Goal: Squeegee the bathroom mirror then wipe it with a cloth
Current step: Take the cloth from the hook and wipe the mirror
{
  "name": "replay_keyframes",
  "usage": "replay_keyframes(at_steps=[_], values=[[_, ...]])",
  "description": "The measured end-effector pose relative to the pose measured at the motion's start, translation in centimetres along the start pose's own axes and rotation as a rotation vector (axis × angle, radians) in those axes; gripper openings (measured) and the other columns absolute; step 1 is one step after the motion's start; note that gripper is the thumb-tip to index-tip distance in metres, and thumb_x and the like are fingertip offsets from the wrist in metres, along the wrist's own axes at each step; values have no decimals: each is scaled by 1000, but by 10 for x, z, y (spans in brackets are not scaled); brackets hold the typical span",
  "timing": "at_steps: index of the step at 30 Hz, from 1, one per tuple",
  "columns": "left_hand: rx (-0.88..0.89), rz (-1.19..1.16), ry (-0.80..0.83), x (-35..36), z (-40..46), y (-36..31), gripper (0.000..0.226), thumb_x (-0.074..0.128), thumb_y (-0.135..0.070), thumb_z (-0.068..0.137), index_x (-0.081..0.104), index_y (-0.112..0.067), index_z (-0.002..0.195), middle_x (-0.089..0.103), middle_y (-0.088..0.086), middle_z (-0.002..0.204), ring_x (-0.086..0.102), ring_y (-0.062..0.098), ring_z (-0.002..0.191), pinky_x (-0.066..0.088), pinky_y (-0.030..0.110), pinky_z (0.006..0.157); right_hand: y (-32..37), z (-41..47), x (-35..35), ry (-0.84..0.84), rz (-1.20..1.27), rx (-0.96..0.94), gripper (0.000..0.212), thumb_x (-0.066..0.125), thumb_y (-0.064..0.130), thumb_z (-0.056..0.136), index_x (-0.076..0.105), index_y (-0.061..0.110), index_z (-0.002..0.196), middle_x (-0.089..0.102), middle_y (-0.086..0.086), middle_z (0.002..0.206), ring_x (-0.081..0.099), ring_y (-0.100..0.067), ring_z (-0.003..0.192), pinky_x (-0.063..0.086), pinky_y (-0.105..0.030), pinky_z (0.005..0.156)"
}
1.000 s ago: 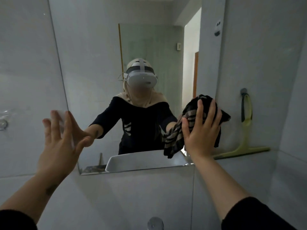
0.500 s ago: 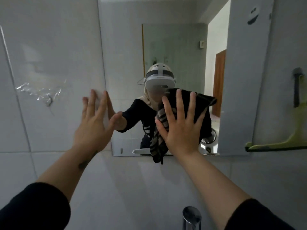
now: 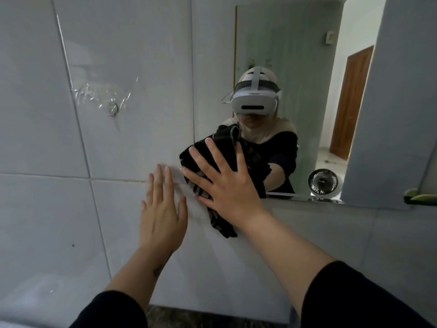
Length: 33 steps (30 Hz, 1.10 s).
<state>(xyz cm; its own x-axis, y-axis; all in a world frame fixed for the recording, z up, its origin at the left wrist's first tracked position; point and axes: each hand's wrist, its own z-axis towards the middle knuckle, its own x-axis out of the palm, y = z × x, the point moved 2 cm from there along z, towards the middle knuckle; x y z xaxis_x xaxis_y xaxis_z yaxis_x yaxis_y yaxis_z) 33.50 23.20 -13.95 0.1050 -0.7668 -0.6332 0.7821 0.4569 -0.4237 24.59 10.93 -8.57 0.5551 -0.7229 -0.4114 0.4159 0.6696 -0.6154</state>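
The bathroom mirror (image 3: 283, 55) hangs on the tiled wall, upper right in the head view. A dark striped cloth (image 3: 221, 224) lies bunched over the mirror's lower left corner and droops onto the tile below. My right hand (image 3: 224, 183) presses it flat against the glass, fingers spread. My left hand (image 3: 160, 214) rests flat on the wall tile just left of that corner, fingers apart and holding nothing. Only the tip of the green squeegee (image 3: 421, 197) shows, at the far right edge, hanging on the wall.
A clear stick-on hook (image 3: 113, 107) sits on the tiles at upper left. The mirror reflects a person with a headset, a small round fan (image 3: 322, 182) and a brown door (image 3: 350, 102). A dark countertop edge (image 3: 201, 318) shows at the bottom.
My right hand has swept the cloth leftward along the bottom of the mirror, from its right side to the lower left corner. My left hand has dropped lower on the wall.
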Motion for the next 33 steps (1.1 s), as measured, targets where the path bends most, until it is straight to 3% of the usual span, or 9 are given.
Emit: replay_keyframes(at_steps=[3,9,15,21,27,31,33], values=[[14,20,6,7,-10,-9,69,29,-37,99,-18,-23,148,-30,-9,153,-21,14,144,10,53,118,-9,-22,5,-17,-7,-43,74,45,58,88,11,37,150,13,-4,160,9,-32,147,16,-69,108],[157,104,-10,16,-12,-45,76,36,-31,98,-19,-25,149,-25,-3,157,-22,18,145,3,58,117,-40,-67,6,-14,-15,57,74,46,58,90,9,38,151,14,-4,160,11,-32,146,11,-66,109],[356,243,-21,29,-17,-81,73,33,-35,94,-7,-18,152,-22,-2,159,-13,19,147,10,65,113,-85,-120,9,65,-10,166,74,44,56,87,10,38,150,8,-5,158,9,-34,146,12,-65,109],[345,292,50,47,-18,-106,76,34,-39,91,-5,-15,153,-16,5,160,-13,23,147,8,64,112,-133,-190,8,134,13,375,88,62,35,87,2,30,151,5,-13,158,5,-42,145,26,-66,104],[276,294,96,51,-21,-113,79,32,-44,90,-5,-12,152,-21,5,159,-17,23,147,7,66,111,-145,-244,0,77,304,804,86,68,14,83,14,22,150,7,-22,157,8,-44,144,32,-61,107],[219,265,145,51,-27,-127,77,35,-41,95,-11,-14,151,-29,1,156,-22,20,145,0,65,111,-134,-256,-12,104,554,875,86,64,14,88,6,29,151,-4,-11,160,7,-33,147,39,-47,108],[208,220,216,50,-34,-138,81,39,-40,95,-14,-16,151,-34,-1,154,-28,18,143,-3,64,111,-133,-257,-25,169,698,946,83,60,17,91,3,33,150,-5,-4,161,15,-29,146,39,-37,106]])
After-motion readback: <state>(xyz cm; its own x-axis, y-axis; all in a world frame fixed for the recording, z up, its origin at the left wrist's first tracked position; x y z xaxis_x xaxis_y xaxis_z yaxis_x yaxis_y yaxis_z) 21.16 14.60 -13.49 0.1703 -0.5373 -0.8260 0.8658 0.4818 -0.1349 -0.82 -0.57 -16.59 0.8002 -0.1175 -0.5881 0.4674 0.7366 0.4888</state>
